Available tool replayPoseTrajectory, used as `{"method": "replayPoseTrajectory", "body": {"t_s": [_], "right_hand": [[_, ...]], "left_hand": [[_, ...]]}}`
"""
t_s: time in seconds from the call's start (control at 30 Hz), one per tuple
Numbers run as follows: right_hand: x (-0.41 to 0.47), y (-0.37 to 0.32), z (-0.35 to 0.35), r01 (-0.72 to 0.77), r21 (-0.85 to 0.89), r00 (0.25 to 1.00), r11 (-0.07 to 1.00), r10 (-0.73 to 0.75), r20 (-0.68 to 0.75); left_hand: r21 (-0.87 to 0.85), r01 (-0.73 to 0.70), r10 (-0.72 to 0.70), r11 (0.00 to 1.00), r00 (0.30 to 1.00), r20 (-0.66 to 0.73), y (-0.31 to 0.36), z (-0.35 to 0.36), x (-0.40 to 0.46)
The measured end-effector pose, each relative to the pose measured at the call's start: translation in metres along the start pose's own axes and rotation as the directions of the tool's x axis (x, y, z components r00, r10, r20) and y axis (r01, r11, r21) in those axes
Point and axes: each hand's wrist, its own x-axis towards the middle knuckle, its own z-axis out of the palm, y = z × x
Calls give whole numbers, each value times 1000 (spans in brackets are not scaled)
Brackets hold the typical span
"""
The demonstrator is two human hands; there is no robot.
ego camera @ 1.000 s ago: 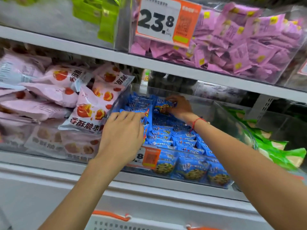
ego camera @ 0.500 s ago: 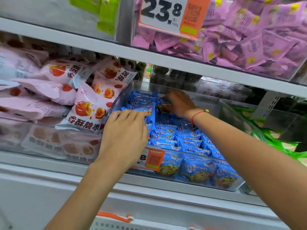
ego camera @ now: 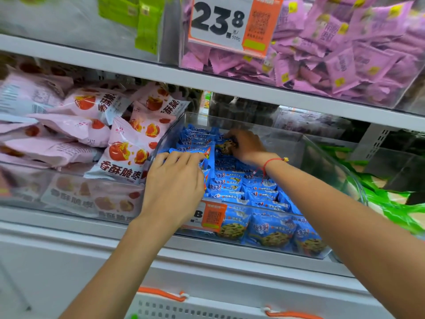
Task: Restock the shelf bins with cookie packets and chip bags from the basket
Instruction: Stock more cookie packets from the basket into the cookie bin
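A clear plastic bin [ego camera: 326,155] on the middle shelf holds several blue cookie packets [ego camera: 253,192] in rows. My left hand [ego camera: 172,187] is at the bin's near left corner, its fingers curled over the tops of a bunch of upright blue packets [ego camera: 190,149]. My right hand [ego camera: 248,146] reaches to the back of the bin and pinches one blue cookie packet [ego camera: 226,146] against the stacked ones. The white basket [ego camera: 184,307] with orange handles shows at the bottom edge; its contents are hidden.
Pink snack bags [ego camera: 128,143] fill the bin to the left. Green packets [ego camera: 391,203] lie in the bin to the right. On the upper shelf are purple packets [ego camera: 322,49] behind a 23.8 price tag [ego camera: 230,21]. A shelf edge [ego camera: 207,81] runs just above the hands.
My right hand has pushed slightly deeper toward the back of the bin with its packet. The left hand stays on the same packets. The view has shifted a little.
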Motion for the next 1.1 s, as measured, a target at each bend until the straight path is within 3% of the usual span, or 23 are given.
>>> {"method": "replayPoseTrajectory", "body": {"t_s": [0.1, 0.37, 0.53, 0.6, 0.67, 0.77, 0.87, 0.97, 1.1], "right_hand": [[-5, -3, -17, 23, -40, 990, 999, -17, 143], [-93, -20, -44, 81, 203, 995, 976, -68, -71], [-174, -36, -49, 136, 360, 971, 923, -51, -235], [-200, -38, -43, 133, 420, 967, 898, -26, -252], [-223, -38, -29, 99, 495, 975, 863, 15, -220], [-251, -31, 8, -40, 559, 996, 828, 81, -49], [-271, -14, 55, -254, 482, 932, 838, 79, 353], [-293, 4, 95, -401, 368, 790, 839, 114, 602], [-332, 13, 141, -454, 187, 630, 871, 166, 758]], "left_hand": [[-10, -8, 8, 1000, 1000, 13, -1, 0, 0], [-153, 91, -72, 984, 989, 127, 3, -13, 5], [-274, 88, -113, 958, 991, -75, 21, -28, -10], [-366, 74, -139, 928, 978, -157, 38, -40, -29], [-463, 142, -234, 875, 961, -147, 56, -45, -57], [-527, 317, -368, 789, 930, 8, 76, -37, -103], [-451, 478, -370, 754, 876, 309, 79, -14, -148], [-293, 570, -311, 768, 730, 608, 71, 11, -189], [-139, 559, -201, 817, 503, 841, 57, 51, -243]]}}
